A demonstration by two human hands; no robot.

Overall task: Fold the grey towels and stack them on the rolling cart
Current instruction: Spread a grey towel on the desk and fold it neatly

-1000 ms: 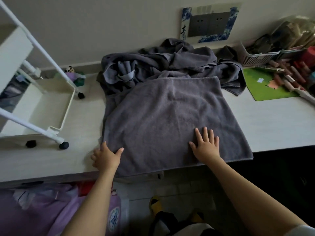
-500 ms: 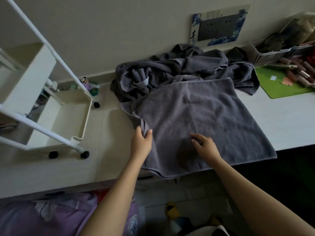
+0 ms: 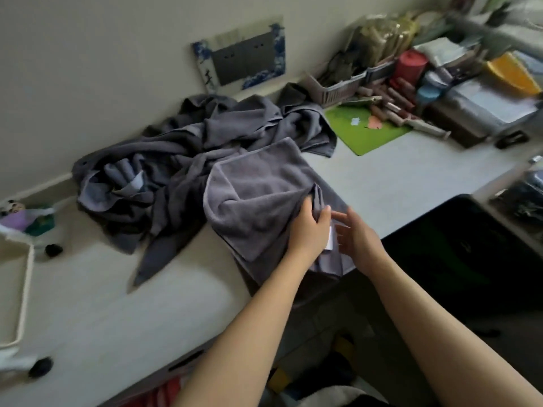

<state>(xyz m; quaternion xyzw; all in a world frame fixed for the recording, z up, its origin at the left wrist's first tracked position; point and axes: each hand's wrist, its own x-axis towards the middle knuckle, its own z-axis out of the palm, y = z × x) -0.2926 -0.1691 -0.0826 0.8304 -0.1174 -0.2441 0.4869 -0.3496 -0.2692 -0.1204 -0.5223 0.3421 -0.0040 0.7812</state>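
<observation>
A grey towel (image 3: pixel 258 198) lies folded over on the white desk (image 3: pixel 147 304) near its front edge. My left hand (image 3: pixel 308 230) grips the towel's bunched left edge and holds it over the right side, beside a white label. Right next to it, my right hand (image 3: pixel 357 236) hovers with relaxed fingers at the towel's right edge. Behind lies a crumpled pile of grey towels (image 3: pixel 182 160) against the wall. At the far left edge, only a corner of the white rolling cart (image 3: pixel 20 292) shows, with its black casters.
A green mat (image 3: pixel 367 133), baskets, rolls and jars crowd the desk's right rear. A small toy (image 3: pixel 17 215) stands at the left by the wall. A dark chair (image 3: pixel 458 259) sits below the desk's right edge.
My left hand has carried the towel's left edge across to the right, folding it over. My right hand lifted off the towel. The view swung right, so the cart slid almost out of frame.
</observation>
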